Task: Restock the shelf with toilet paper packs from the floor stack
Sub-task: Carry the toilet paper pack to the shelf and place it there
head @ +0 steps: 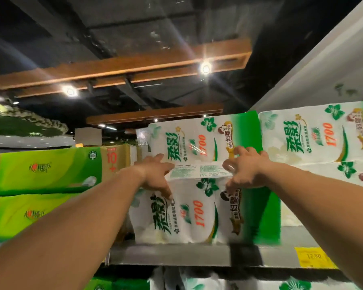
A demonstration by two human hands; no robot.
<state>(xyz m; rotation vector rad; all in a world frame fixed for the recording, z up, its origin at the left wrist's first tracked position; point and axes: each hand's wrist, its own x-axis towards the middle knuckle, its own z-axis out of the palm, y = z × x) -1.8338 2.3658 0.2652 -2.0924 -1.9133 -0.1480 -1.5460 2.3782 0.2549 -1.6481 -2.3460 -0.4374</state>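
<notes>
A white and green toilet paper pack [195, 143] is sitting on top of another pack [197, 212] of the same kind, and the lower one is standing on the grey metal shelf [168, 255]. Both hands are reaching up to the seam where the two packs meet. The left hand [155, 174] is lying with its fingers spread wide, the upper fingers touching the left face of the top pack and the thumb pointing down onto the lower pack. The right hand [245, 170] is pressing on the right part of the top pack with its fingers curled and apart; neither hand is closing around anything, both are resting open against the wrapping.

Just to the right, more packs [314, 137] of the same print are standing stacked on the same shelf, touching the pair in the middle. A yellow price tag [313, 257] is hanging on the shelf edge below them. To the left, two bright green packs [44, 170] of another brand are lying one on the other, with a brown carton [115, 160] marked 10 behind them. Under the shelf, the tops of further white and green packs [197, 281] are showing on the level below. Overhead, wooden beams [122, 68] with round lamps are crossing a dark ceiling.
</notes>
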